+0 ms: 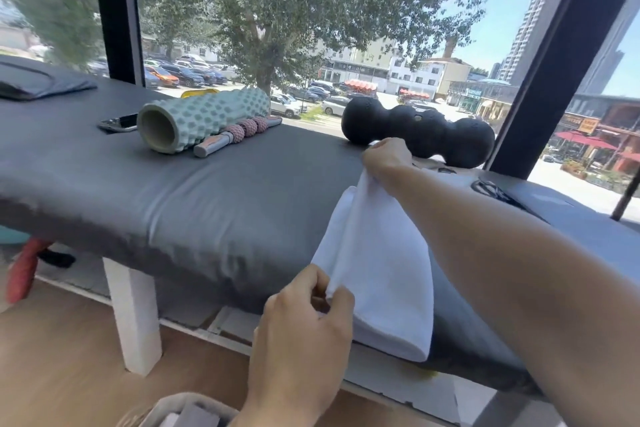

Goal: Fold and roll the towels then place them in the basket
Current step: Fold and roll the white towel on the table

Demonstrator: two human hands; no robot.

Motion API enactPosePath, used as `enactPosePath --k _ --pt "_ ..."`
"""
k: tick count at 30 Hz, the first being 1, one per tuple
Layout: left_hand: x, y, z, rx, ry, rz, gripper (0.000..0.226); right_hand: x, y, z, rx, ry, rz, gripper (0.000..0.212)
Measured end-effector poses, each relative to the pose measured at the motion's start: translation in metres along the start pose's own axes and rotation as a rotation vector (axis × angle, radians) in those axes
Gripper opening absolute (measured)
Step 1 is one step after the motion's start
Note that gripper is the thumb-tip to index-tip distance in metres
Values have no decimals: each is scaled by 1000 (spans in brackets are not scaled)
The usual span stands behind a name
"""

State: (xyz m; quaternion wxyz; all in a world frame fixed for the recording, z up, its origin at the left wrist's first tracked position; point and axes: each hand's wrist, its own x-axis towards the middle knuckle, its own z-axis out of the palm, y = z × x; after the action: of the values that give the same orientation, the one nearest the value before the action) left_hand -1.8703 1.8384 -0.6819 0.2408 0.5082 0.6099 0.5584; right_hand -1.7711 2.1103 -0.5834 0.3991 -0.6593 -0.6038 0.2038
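A white towel (pixel 377 263) lies stretched across the grey padded table (pixel 214 198), folded lengthwise and hanging a little over the near edge. My right hand (pixel 388 158) pinches its far end close to the black roller. My left hand (pixel 304 319) pinches the near corner at the table's front edge. The rim of a light grey basket (pixel 187 407) shows at the bottom of the view, below my left forearm, with something pale inside.
A mint foam roller (pixel 194 118), a pink-and-grey massage stick (pixel 235 133) and a phone (pixel 119 122) lie at the table's left back. A black peanut-shaped roller (pixel 419 130) sits by the window. A dark device with cables (pixel 491 189) is at right.
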Motion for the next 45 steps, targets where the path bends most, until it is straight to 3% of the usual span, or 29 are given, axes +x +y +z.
enactPosePath --k 2,7,15,20,23,26,28,31,34,37,45 --pt "4 -6 -8 65 -14 -44 25 -4 -1 14 -43 -16 5 17" --pt "13 -18 -21 148 -18 -97 29 0 6 37 -112 -30 -5 43" --pt "28 -32 -30 234 -183 -221 28 -4 24 54 -202 -54 -35 22" --pt "30 -29 -34 243 -233 -265 41 3 22 50 -261 -141 -123 34" --pt "28 -20 -39 368 30 -131 51 2 17 38 -312 -215 -233 33" --pt "25 -17 -27 381 209 220 30 -9 10 21 -477 -304 -372 27" --pt "23 -19 -9 369 123 480 17 -18 13 12 -590 -387 -415 30" --pt "21 -27 24 428 -156 750 38 -26 30 6 -681 -458 -508 40" --pt "20 -27 44 547 -310 730 59 -33 46 0 -667 -492 -509 51" --pt "20 -33 55 648 -307 648 68 -36 56 -2 -663 -556 -542 56" --pt "17 -41 65 837 -295 701 75 -21 70 5 -632 -646 -533 59"
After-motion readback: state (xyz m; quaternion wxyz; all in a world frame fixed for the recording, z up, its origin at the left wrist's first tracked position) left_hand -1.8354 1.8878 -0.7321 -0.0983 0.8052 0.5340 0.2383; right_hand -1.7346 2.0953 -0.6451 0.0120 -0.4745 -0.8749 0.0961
